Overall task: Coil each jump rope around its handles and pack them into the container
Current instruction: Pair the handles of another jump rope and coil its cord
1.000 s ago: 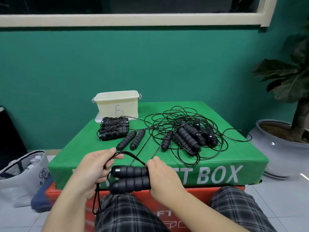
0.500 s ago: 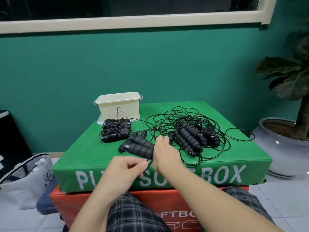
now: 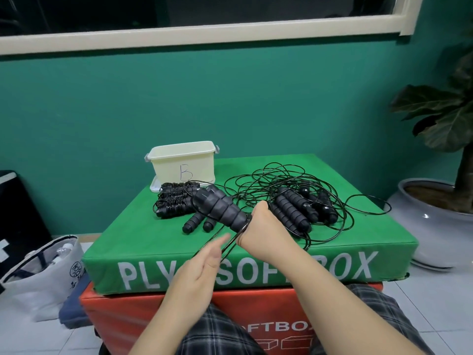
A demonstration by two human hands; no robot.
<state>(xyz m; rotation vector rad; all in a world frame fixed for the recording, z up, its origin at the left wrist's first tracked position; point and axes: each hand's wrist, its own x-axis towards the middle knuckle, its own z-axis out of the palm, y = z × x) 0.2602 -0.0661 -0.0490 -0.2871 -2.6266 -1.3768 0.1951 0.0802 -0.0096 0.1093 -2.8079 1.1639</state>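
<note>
Handles (image 3: 220,210), pair, black ribbed foam: gripped at their near end in my right hand (image 3: 266,226), fingers curled round them, the far ends tilted up and away to the left above the green box (image 3: 158,242). Cord (image 3: 230,245), thin black: loops round the near end of the handles just at my right hand and runs down toward my left hand (image 3: 204,262). Left hand: fingers straight and blurred, lying alongside the cord; whether they pinch it I cannot tell.

Loose handles (image 3: 197,222), two, black: lie on the green box just below the held pair, partly hidden by it. Coiled ropes (image 3: 174,201), black, bundled round their handles: stacked on the box to the left, just in front of the container (image 3: 184,162). Container, cream plastic, open, marked with a letter B: stands at the far left part of the box on its lid (image 3: 154,187).

Tangle of ropes (image 3: 294,201), uncoiled, with several black handles: spread over the right half of the green box, beside my right hand.

Red box (image 3: 122,311): under the green one. Tote bag (image 3: 43,272), white: on the floor at left. Potted plant (image 3: 440,216): on the floor at right.
</note>
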